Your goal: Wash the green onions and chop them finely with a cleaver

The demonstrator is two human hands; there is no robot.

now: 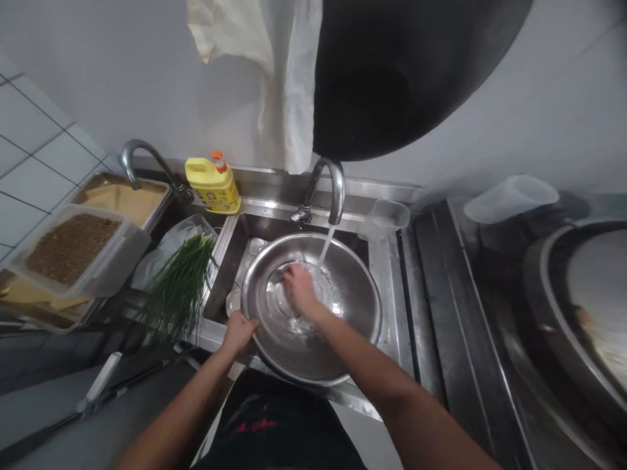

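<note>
A wide stainless steel basin (pixel 353 287) rests over the sink (pixel 228 261), with shallow water in its bottom. From the curved faucet (pixel 337 189) above, a stream of water runs into it. My left hand (pixel 240 331) grips the basin's left rim, thumb over the edge. Inside the basin, my right hand (pixel 298 287) is at the water with its fingers curled together. Something small and dark shows at those fingertips, too blurred to name.
Green chives (pixel 183 281) lie left of the sink beside a plastic box of brown crumbs (pixel 73 248) on trays. A yellow detergent jug (pixel 213 186) stands behind, near a second faucet (pixel 149 153). Clear plastic containers (pixel 386 219) and a large round pan (pixel 553 281) are rightward.
</note>
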